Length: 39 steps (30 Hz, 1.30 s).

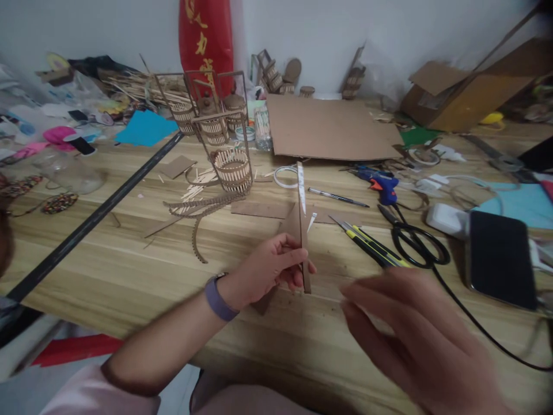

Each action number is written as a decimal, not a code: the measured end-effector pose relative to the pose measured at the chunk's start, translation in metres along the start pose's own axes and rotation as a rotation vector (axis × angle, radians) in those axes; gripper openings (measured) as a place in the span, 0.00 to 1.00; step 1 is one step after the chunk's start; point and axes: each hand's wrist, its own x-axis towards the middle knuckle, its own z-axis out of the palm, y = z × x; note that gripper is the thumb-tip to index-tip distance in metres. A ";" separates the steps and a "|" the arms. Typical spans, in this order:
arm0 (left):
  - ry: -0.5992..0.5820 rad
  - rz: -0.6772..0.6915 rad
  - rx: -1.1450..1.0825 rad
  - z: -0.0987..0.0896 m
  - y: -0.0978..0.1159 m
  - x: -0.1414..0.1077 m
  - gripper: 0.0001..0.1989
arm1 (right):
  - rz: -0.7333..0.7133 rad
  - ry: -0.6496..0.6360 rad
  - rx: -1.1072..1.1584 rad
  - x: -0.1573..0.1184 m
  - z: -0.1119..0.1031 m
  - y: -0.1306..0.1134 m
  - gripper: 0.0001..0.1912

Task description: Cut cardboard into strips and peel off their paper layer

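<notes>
Wood grain ran across the cluttered tabletop (pixel 151 276), where the left hand (pixel 274 265) pinched a narrow cardboard strip (pixel 307 281) between thumb and fingers, to the left of a yellow-and-black craft knife (pixel 380 243). Apart from the strip, the right hand (pixel 417 325) hung blurred, and whether its fingers gripped anything could not be told. Steadying the strip seemed the step in hand; the next move probably called for a firm left pinch and careful right fingertips.

You've got two hands: left hand (pixel 276 266), right hand (pixel 417 331). One held strip (pixel 303 236), one glue gun (pixel 389 190), one pen (pixel 339 197), one pair of scissors (pixel 400 226), at least four slatted baskets (pixel 234 171).
</notes>
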 end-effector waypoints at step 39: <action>0.048 0.154 -0.051 0.000 -0.015 -0.005 0.32 | -0.025 0.064 0.182 0.031 0.051 -0.005 0.06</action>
